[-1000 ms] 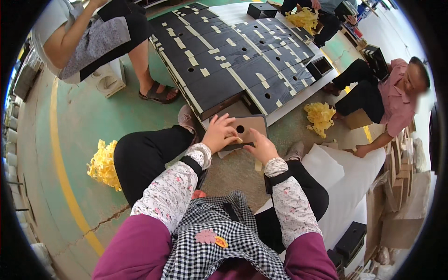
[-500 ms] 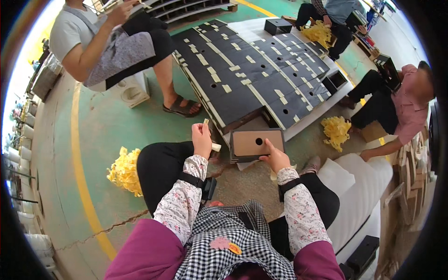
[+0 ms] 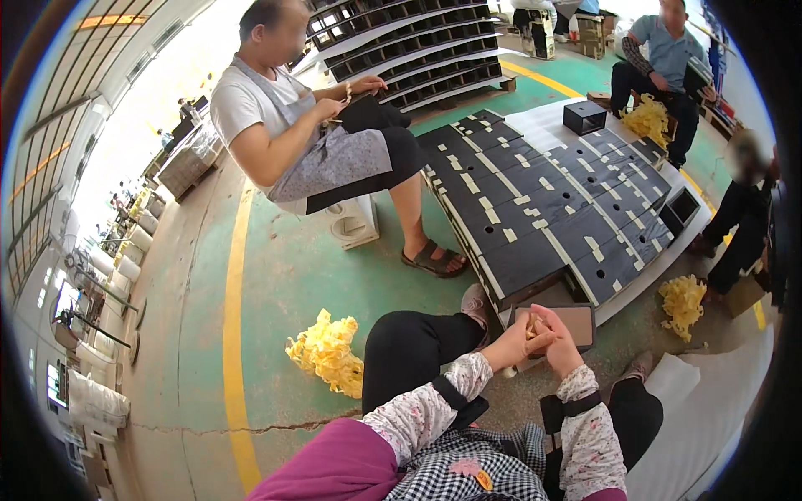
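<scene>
Green floor (image 3: 284, 284) across our view | taped black boxes (image 3: 550, 209) at its two o'clock | yellow heap (image 3: 327, 355), seven o'clock | brown-faced box (image 3: 576, 320), four o'clock, partly covered | our left hand (image 3: 511, 345) and right hand (image 3: 560, 338) together before it; what they grip, we cannot tell

Looks like a factory workshop. Has a green floor (image 3: 288, 288), worn and cracked, marked with yellow lines (image 3: 236, 334). Holds black boxes (image 3: 520, 259) in flat, taped rows on a white sheet (image 3: 535, 129), with a tall stack (image 3: 409, 52) of open-fronted units behind, on a pallet (image 3: 508, 84). Seats co-workers low around the rows, one in a grey apron (image 3: 347, 167). Shows heaps of crumpled yellow strips (image 3: 327, 355) on the ground. Stores white containers (image 3: 129, 267) along the left, beside a metal-framed wall (image 3: 57, 118) and bright daylight.
</scene>
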A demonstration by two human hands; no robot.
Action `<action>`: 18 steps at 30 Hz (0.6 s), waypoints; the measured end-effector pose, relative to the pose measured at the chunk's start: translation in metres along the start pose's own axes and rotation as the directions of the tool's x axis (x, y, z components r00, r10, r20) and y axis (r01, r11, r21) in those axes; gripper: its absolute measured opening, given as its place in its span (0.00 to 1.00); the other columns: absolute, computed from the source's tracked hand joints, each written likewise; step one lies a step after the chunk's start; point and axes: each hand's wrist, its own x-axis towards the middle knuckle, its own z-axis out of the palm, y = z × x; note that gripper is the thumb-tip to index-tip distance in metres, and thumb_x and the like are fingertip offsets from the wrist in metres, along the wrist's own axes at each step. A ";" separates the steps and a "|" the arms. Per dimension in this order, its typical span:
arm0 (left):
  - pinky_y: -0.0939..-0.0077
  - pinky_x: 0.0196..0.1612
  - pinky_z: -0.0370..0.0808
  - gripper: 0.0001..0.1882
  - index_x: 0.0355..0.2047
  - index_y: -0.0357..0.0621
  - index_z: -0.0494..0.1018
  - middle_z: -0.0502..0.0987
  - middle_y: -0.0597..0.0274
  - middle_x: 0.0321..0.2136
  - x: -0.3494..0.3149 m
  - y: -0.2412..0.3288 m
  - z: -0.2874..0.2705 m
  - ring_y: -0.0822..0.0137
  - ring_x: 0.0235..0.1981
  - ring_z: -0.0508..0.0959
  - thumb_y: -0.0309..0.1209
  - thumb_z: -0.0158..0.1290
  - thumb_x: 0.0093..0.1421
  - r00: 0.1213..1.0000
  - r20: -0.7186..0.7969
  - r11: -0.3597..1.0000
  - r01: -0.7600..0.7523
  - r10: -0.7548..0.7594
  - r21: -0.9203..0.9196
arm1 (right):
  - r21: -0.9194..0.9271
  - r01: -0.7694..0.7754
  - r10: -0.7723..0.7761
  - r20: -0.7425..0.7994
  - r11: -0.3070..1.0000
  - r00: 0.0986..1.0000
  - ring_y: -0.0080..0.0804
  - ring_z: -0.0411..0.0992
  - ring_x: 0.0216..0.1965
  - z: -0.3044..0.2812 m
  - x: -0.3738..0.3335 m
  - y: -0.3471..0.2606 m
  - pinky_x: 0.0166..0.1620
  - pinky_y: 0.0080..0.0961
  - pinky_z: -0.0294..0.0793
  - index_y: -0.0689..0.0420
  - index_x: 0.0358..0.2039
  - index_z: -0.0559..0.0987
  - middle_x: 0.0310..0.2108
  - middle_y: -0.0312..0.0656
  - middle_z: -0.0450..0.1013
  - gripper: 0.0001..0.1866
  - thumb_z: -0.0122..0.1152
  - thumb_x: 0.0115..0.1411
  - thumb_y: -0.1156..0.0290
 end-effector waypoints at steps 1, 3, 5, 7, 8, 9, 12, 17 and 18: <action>0.76 0.37 0.70 0.34 0.43 0.37 0.62 0.70 0.59 0.33 -0.001 0.005 -0.006 0.72 0.33 0.72 0.57 0.55 0.52 0.995 0.051 0.996 0.089 -0.090 0.010 | -0.139 0.057 -0.055 0.015 0.989 0.998 0.32 0.72 0.39 -0.001 0.000 -0.004 0.42 0.27 0.70 0.57 0.52 0.68 0.41 0.40 0.72 0.18 0.50 0.61 0.71; 0.77 0.34 0.69 0.32 0.38 0.38 0.65 0.70 0.62 0.29 0.003 -0.009 -0.011 0.73 0.29 0.71 0.57 0.56 0.51 0.997 0.050 0.995 0.063 -0.067 0.075 | -0.485 0.023 -0.018 0.014 0.874 1.000 0.31 0.71 0.33 -0.006 0.001 -0.029 0.38 0.25 0.70 0.57 0.49 0.71 0.33 0.42 0.72 0.16 0.50 0.60 0.71; 0.77 0.31 0.68 0.29 0.33 0.39 0.67 0.70 0.65 0.25 0.004 -0.022 -0.018 0.74 0.26 0.69 0.56 0.56 0.51 1.000 0.004 0.990 0.029 -0.030 0.136 | -0.637 0.084 -0.130 -0.026 0.766 0.991 0.36 0.72 0.27 -0.005 0.007 -0.031 0.33 0.27 0.70 0.58 0.41 0.75 0.24 0.46 0.72 0.11 0.52 0.59 0.69; 0.77 0.29 0.67 0.27 0.27 0.40 0.68 0.69 0.67 0.21 -0.001 -0.016 -0.021 0.74 0.23 0.67 0.55 0.57 0.51 0.998 -0.059 0.981 -0.015 0.027 0.192 | -0.726 -0.006 -0.093 -0.096 0.688 0.991 0.41 0.72 0.29 -0.019 0.014 -0.018 0.34 0.32 0.71 0.57 0.36 0.75 0.26 0.45 0.73 0.10 0.53 0.58 0.67; 0.76 0.29 0.68 0.25 0.26 0.40 0.69 0.69 0.65 0.20 -0.003 -0.016 -0.023 0.73 0.22 0.68 0.53 0.58 0.51 0.997 -0.072 0.966 0.032 -0.013 0.256 | -0.764 -0.051 -0.077 -0.130 0.643 0.989 0.44 0.72 0.31 -0.027 0.018 -0.007 0.35 0.34 0.71 0.57 0.34 0.75 0.27 0.44 0.73 0.09 0.53 0.57 0.66; 0.76 0.29 0.68 0.24 0.25 0.40 0.70 0.69 0.63 0.19 -0.003 -0.018 -0.027 0.71 0.22 0.68 0.50 0.58 0.50 0.995 -0.086 0.945 0.077 -0.052 0.319 | -0.853 -0.083 -0.061 -0.133 0.516 0.989 0.45 0.72 0.29 -0.034 0.021 0.020 0.34 0.36 0.71 0.57 0.29 0.74 0.29 0.44 0.71 0.11 0.56 0.55 0.61; 0.72 0.27 0.67 0.22 0.22 0.39 0.69 0.70 0.59 0.17 -0.002 -0.026 -0.033 0.68 0.21 0.69 0.48 0.57 0.52 0.999 -0.044 0.878 0.048 -0.030 0.477 | -0.907 -0.224 0.032 -0.228 0.357 0.973 0.46 0.72 0.31 -0.024 0.013 0.057 0.36 0.38 0.72 0.57 0.27 0.73 0.36 0.46 0.70 0.15 0.58 0.53 0.57; 0.69 0.29 0.68 0.21 0.25 0.36 0.70 0.73 0.53 0.20 -0.003 -0.041 -0.025 0.64 0.22 0.72 0.45 0.56 0.53 0.999 0.020 0.809 0.028 -0.050 0.587 | -0.900 -0.324 0.106 -0.306 0.293 0.946 0.46 0.73 0.37 -0.022 0.012 0.058 0.39 0.39 0.73 0.55 0.35 0.78 0.39 0.48 0.69 0.25 0.54 0.53 0.45; 0.68 0.29 0.69 0.21 0.27 0.36 0.71 0.74 0.52 0.21 -0.003 -0.038 -0.024 0.63 0.23 0.73 0.45 0.56 0.53 0.998 0.037 0.810 0.021 -0.052 0.586 | -0.898 -0.346 0.149 -0.316 0.271 0.937 0.46 0.73 0.38 -0.025 0.014 0.054 0.39 0.39 0.73 0.55 0.36 0.79 0.40 0.48 0.69 0.26 0.52 0.53 0.43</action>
